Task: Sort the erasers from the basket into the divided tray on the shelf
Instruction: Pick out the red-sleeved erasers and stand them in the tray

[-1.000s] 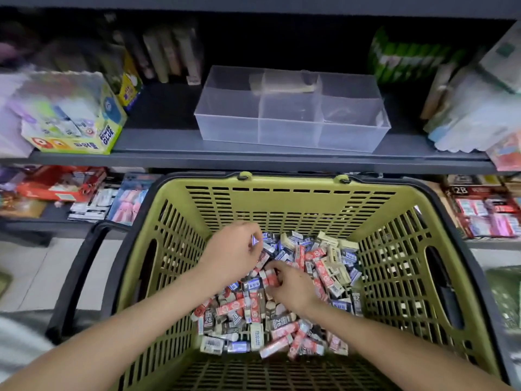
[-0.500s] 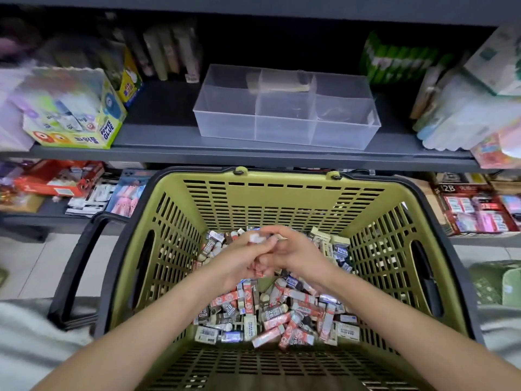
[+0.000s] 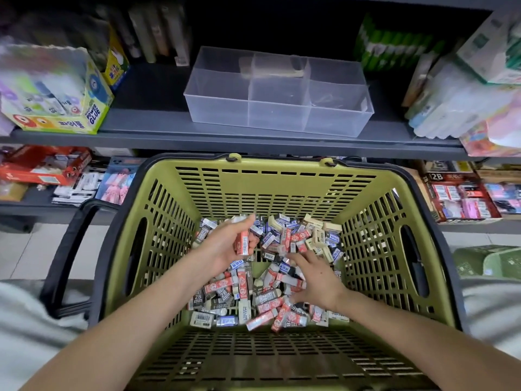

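A green basket (image 3: 282, 190) with black handles holds a heap of small erasers (image 3: 267, 300) in red, blue, black and cream sleeves. My left hand (image 3: 228, 244) hovers over the heap's far left, shut on a few red-sleeved erasers (image 3: 243, 242). My right hand (image 3: 315, 275) lies palm down on the heap's right side, fingers spread among the erasers. Above, on the grey shelf (image 3: 158, 122), stands a clear divided tray (image 3: 277, 117) with three front compartments; they look empty.
A glue box (image 3: 56, 91) sits left of the tray on the shelf, pale packages (image 3: 456, 100) to its right. The lower shelf carries red stationery boxes (image 3: 42, 165) and 2B eraser packs (image 3: 459, 196). A green crate (image 3: 490, 261) stands on the floor at right.
My hands met above the heap, then parted. The left hand now holds red erasers and the right hand has dropped back onto the heap's right side.
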A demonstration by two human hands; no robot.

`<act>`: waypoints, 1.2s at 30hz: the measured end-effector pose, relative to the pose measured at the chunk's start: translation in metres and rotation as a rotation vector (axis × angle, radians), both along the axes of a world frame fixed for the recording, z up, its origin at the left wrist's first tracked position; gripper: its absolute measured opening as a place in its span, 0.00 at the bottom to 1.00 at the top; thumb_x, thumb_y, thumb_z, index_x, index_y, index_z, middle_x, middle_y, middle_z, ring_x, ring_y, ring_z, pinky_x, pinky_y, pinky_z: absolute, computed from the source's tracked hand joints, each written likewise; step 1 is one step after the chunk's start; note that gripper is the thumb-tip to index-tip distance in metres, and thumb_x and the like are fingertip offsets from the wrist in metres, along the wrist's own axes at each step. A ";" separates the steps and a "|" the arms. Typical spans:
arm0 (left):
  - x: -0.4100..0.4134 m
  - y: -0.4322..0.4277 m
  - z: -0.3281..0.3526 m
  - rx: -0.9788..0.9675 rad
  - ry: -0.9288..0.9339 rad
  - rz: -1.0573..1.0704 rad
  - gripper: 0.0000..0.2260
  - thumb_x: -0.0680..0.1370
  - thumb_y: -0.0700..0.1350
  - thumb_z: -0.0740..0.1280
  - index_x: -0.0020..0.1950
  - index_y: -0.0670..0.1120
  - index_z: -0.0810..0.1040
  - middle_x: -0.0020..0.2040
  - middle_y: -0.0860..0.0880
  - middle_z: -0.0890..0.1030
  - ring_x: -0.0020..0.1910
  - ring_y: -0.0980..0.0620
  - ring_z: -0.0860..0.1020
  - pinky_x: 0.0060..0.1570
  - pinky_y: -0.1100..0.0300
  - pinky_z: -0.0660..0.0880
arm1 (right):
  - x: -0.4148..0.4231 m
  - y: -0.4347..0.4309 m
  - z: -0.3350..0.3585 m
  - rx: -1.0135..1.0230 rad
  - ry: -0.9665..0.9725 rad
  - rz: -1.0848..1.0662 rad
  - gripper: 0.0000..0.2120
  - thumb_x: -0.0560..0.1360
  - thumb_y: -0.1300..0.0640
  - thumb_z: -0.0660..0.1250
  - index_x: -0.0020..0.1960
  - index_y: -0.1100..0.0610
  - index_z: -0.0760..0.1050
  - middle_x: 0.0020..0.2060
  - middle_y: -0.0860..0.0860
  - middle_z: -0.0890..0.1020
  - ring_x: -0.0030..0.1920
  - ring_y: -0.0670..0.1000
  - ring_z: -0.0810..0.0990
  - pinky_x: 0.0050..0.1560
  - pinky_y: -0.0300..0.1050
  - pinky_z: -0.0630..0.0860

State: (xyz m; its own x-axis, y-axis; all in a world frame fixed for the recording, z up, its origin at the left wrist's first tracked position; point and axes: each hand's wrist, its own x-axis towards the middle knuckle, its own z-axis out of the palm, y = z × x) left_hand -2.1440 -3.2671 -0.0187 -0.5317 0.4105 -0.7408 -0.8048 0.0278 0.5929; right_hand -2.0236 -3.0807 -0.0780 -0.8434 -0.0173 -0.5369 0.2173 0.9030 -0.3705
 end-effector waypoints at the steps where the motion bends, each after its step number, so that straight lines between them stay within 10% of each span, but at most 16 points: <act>1: 0.002 0.001 -0.002 0.007 -0.009 -0.004 0.13 0.72 0.49 0.70 0.51 0.44 0.73 0.29 0.50 0.77 0.27 0.54 0.74 0.33 0.60 0.74 | 0.000 0.002 -0.002 -0.031 0.002 -0.023 0.45 0.64 0.47 0.76 0.73 0.46 0.55 0.69 0.54 0.64 0.66 0.56 0.67 0.65 0.47 0.66; 11: 0.029 0.002 -0.017 -0.030 -0.123 -0.040 0.21 0.67 0.43 0.73 0.58 0.40 0.74 0.38 0.49 0.73 0.35 0.54 0.72 0.37 0.59 0.72 | 0.015 -0.007 -0.012 -0.050 -0.049 0.056 0.44 0.67 0.50 0.75 0.75 0.45 0.53 0.67 0.55 0.67 0.65 0.56 0.68 0.64 0.46 0.68; 15: 0.030 0.000 -0.020 -0.032 -0.128 -0.043 0.26 0.66 0.42 0.73 0.62 0.39 0.71 0.37 0.48 0.74 0.30 0.54 0.75 0.31 0.59 0.75 | 0.009 -0.009 -0.008 -0.278 -0.020 0.001 0.36 0.69 0.57 0.74 0.72 0.49 0.62 0.65 0.50 0.72 0.51 0.43 0.74 0.49 0.36 0.71; 20: 0.030 -0.001 -0.023 -0.035 -0.119 -0.032 0.25 0.65 0.45 0.74 0.59 0.42 0.73 0.46 0.46 0.77 0.44 0.50 0.75 0.42 0.57 0.75 | 0.007 -0.007 0.008 -0.561 -0.077 -0.257 0.30 0.68 0.64 0.75 0.68 0.54 0.70 0.27 0.30 0.73 0.29 0.28 0.72 0.30 0.22 0.66; 24: 0.034 0.004 -0.023 -0.076 -0.077 -0.007 0.20 0.65 0.50 0.75 0.52 0.49 0.73 0.55 0.51 0.74 0.62 0.50 0.70 0.51 0.50 0.74 | 0.003 -0.008 0.031 -0.798 -0.100 -0.498 0.30 0.66 0.64 0.76 0.65 0.50 0.73 0.44 0.39 0.78 0.42 0.37 0.78 0.43 0.31 0.74; 28: 0.035 0.006 -0.023 0.080 -0.096 0.046 0.39 0.68 0.54 0.74 0.74 0.46 0.61 0.70 0.40 0.70 0.68 0.43 0.69 0.66 0.45 0.67 | -0.006 -0.015 0.053 -0.918 0.039 -0.619 0.31 0.65 0.63 0.76 0.65 0.47 0.73 0.45 0.43 0.79 0.44 0.41 0.81 0.49 0.37 0.78; 32: 0.037 0.013 -0.012 0.201 0.016 0.037 0.36 0.61 0.52 0.78 0.65 0.45 0.70 0.59 0.42 0.79 0.59 0.46 0.78 0.49 0.52 0.77 | -0.016 -0.030 0.064 -0.774 0.238 -0.530 0.34 0.67 0.61 0.76 0.70 0.50 0.68 0.32 0.41 0.76 0.33 0.39 0.74 0.41 0.34 0.74; 36: 0.040 0.018 -0.007 0.158 0.224 0.000 0.28 0.61 0.48 0.79 0.58 0.48 0.75 0.50 0.47 0.84 0.48 0.54 0.82 0.38 0.64 0.78 | -0.026 -0.040 0.068 -0.656 0.301 -0.411 0.37 0.66 0.59 0.76 0.71 0.50 0.65 0.48 0.45 0.81 0.50 0.47 0.79 0.55 0.45 0.76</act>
State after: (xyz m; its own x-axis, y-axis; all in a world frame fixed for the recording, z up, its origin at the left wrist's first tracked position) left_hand -2.1043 -3.2493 -0.0256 -0.6753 0.5113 -0.5316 -0.6531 -0.0795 0.7531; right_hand -2.0501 -3.1205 -0.0098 -0.9569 0.0922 -0.2753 0.2899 0.3533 -0.8895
